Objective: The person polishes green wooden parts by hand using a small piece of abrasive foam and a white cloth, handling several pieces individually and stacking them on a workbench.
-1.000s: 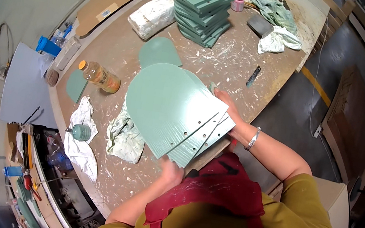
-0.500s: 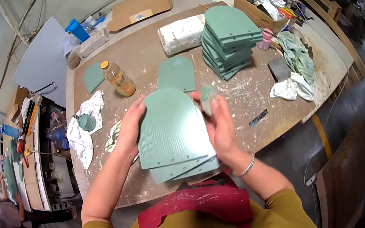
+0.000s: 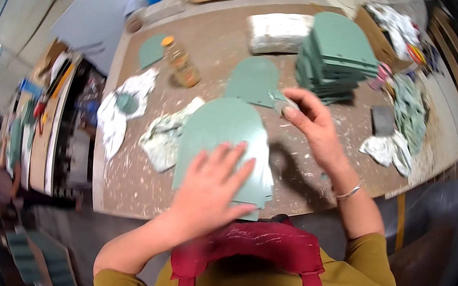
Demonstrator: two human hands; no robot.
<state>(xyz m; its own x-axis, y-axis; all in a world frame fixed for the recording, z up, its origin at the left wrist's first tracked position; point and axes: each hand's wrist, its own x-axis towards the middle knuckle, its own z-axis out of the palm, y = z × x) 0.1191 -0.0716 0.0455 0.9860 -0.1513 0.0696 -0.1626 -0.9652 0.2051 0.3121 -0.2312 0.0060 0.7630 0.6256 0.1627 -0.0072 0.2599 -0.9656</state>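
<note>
In front of me lies a small stack of green round-topped panels (image 3: pixel 223 119), with straight lower edges fanned a little out of line. My left hand (image 3: pixel 214 177) rests flat on the top panel, its fingers spread. Raised to the right of the stack, my right hand (image 3: pixel 319 124) pinches a small flat scraper (image 3: pixel 278 99) that bears greenish smears. Just beyond the stack is a single green panel (image 3: pixel 253 78) lying flat on the table. Motion smears the scraper's edge.
A tall stack of green panels (image 3: pixel 344 38) stands at the far right beside a white wrapped block (image 3: pixel 277 33). Left of my panels are a capped bottle (image 3: pixel 180 63), a stained cloth (image 3: pixel 165 136) and a small green jar (image 3: pixel 126 103). A dark grey block (image 3: pixel 382 120) sits by rags.
My left hand has moved from the stack's left edge onto the top panel. My right hand has drawn off to the right with the scraper. The whole view has shifted.
</note>
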